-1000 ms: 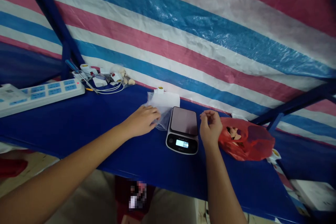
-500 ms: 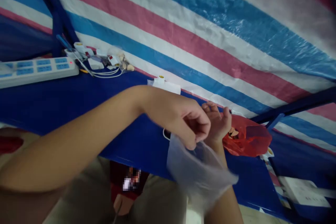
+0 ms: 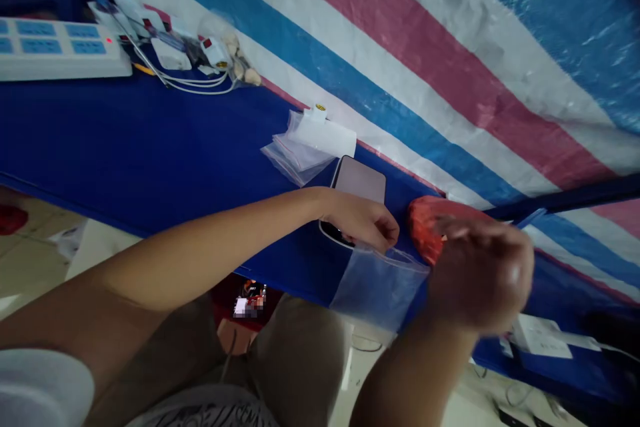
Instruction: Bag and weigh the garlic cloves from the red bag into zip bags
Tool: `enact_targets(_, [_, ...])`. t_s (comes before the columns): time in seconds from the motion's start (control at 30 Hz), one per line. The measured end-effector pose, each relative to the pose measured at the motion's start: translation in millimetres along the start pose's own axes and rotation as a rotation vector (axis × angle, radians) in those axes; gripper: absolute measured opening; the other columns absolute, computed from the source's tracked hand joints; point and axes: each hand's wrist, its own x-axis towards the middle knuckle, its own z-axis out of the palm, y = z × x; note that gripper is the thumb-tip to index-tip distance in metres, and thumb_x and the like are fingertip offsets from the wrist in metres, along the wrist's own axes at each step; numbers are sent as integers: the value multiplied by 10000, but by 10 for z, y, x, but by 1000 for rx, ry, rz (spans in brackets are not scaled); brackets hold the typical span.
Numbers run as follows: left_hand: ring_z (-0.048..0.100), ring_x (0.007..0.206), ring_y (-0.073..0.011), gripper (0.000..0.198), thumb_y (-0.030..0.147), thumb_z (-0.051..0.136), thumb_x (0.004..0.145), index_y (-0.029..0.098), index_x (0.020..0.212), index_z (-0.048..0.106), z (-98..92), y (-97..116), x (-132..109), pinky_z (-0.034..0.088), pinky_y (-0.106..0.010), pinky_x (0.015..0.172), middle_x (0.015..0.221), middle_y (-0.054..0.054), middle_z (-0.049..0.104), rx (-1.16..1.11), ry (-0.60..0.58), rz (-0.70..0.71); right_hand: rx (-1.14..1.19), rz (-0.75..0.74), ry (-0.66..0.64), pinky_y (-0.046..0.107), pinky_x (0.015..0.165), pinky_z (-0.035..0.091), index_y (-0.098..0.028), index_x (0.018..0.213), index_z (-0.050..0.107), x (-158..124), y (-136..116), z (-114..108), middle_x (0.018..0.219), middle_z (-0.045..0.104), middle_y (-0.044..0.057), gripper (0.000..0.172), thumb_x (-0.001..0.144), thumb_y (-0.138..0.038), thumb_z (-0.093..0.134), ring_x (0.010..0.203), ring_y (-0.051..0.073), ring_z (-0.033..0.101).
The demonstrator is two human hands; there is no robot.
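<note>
My left hand pinches the top edge of a clear zip bag, which hangs open below the edge of the blue table. That hand is in front of the digital scale and hides the scale's display. My right hand is blurred by motion, curled near the bag's right corner and in front of the red plastic bag. Whether it grips anything I cannot make out. A stack of clear zip bags lies behind the scale.
A white power strip with blue sockets lies at the far left, with white chargers and cables beside it. A striped tarp forms the back wall. A white box lies at the right. My knees are below the table edge.
The view tipped down and right. My left hand carried the zip bag from beside the scale to in front of it; it now hangs open. My right hand moved right, over the red bag.
</note>
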Motion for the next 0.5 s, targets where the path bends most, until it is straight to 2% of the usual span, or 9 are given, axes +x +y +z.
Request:
enact_targets(0.03, [445,620,-89,173,276,718,727,199,801,582,12,-18,5,356,-238,574,684,55,527,-5,-9,20,-181,15,-41,542,950,522,-277,1014,691,-132,-192,-24,886,696,46,167,878,-354,631,839,269,683])
enact_targets(0.07, [446,621,-89,175,274,721,720,199,801,585,27,-37,17,359,-238,576,687,57,527,-12,-26,40,-365,38,-149,573,1037,479,-278,1099,699,-261,-356,-40,974,731,58,244,859,-301,660,936,290,701])
enact_targets(0.13, [453,628,-87,177,270,728,711,195,806,600,69,-73,54,362,-237,580,703,57,540,-19,-56,76,-651,4,-372,587,1116,428,-287,1187,668,-476,-564,-55,1054,749,47,350,840,-244,670,988,285,714])
enact_targets(0.2, [449,618,-88,188,275,740,707,191,812,608,121,-97,89,362,-238,572,695,57,541,-19,-75,79,-814,-67,-489,570,1122,435,-286,1201,634,-609,-612,-65,1031,751,23,370,838,-213,644,953,259,724])
enact_targets(0.3, [457,607,-97,245,300,775,703,193,844,607,190,-108,117,362,-237,543,690,54,544,-42,-165,46,-899,-123,-498,531,1076,481,-280,1164,617,-692,-551,-124,930,745,-8,322,859,-182,598,865,226,722])
enact_targets(0.37, [549,705,-123,312,332,790,718,209,955,628,220,-108,124,436,-238,589,795,37,605,-102,-234,50,-889,-112,-488,499,1018,518,-283,1117,625,-723,-542,-201,885,740,-19,267,875,-176,587,810,212,714])
enact_targets(0.43, [643,946,-163,474,357,801,737,251,1161,618,251,-114,135,538,-269,762,1012,15,663,-194,-295,90,-852,-48,-466,461,952,546,-283,1057,636,-757,-584,-295,886,742,-15,200,888,-185,594,815,210,711])
enact_targets(0.5, [629,1199,-203,717,346,830,723,288,1367,520,304,-139,160,541,-334,973,1218,-9,649,-278,-363,130,-824,46,-430,436,912,555,-279,1007,649,-792,-643,-383,901,751,-4,143,889,-205,620,885,226,719])
